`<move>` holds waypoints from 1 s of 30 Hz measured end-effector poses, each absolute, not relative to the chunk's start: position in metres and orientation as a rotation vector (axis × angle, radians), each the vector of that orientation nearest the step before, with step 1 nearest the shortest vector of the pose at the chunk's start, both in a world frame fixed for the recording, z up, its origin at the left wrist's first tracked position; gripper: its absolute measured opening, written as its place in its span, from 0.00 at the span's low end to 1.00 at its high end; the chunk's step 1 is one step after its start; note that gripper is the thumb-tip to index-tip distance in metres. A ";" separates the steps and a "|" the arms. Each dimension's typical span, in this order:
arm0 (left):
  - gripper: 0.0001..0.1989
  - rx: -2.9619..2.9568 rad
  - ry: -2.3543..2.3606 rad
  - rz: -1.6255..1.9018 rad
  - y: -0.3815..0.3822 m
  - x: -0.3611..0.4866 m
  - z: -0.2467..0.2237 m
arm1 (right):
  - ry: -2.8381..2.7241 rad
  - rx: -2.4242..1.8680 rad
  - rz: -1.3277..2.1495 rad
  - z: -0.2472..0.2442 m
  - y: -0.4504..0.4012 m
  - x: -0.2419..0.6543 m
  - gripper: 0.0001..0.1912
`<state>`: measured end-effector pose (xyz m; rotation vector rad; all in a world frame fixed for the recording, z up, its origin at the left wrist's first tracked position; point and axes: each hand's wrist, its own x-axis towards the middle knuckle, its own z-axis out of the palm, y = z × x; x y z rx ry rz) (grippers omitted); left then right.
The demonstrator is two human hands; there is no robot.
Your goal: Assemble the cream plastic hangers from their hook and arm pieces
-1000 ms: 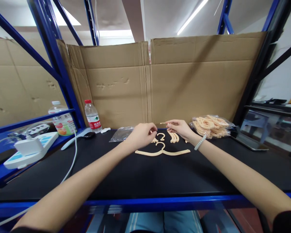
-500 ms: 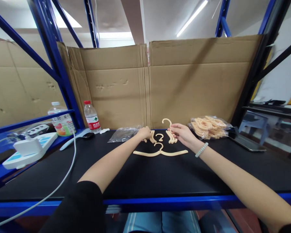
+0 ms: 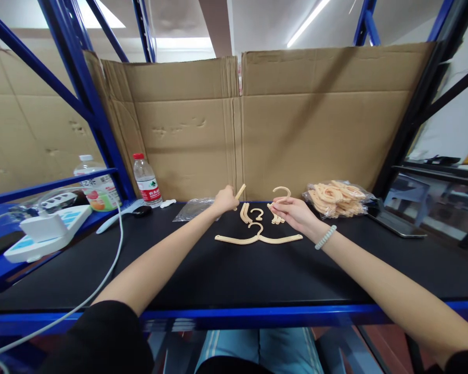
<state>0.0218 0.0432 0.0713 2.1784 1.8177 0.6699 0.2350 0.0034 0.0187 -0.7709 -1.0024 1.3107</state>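
Observation:
My left hand (image 3: 225,199) is closed on a cream hanger arm (image 3: 241,191), which sticks up at a slant above the table. In my right hand (image 3: 292,210), between thumb and fingers, is a cream hanger hook (image 3: 282,190) with its curve upward. Below and between the hands, a complete cream hanger (image 3: 259,238) lies flat. Just behind it rests a loose hook (image 3: 257,213). Loose hanger arms (image 3: 245,213) lie to the left of that hook, and more hanger arms (image 3: 276,214) lie to its right, partly hidden by my right hand.
A clear bag of cream hanger parts (image 3: 335,199) lies at the right, beside a dark tray-like object (image 3: 398,226). A flat plastic bag (image 3: 195,209), a red-capped bottle (image 3: 147,182), a power strip (image 3: 49,234) and a white cable (image 3: 119,249) are at the left. Cardboard (image 3: 315,124) walls the back.
My left hand has risen from the left pieces with a hanger arm in it. The hook in my right hand has moved slightly right and turned. The camera view has shifted a little.

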 end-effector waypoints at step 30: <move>0.11 1.683 0.740 1.437 -0.048 0.012 0.000 | -1.333 -0.877 1.759 0.024 -0.035 0.204 0.11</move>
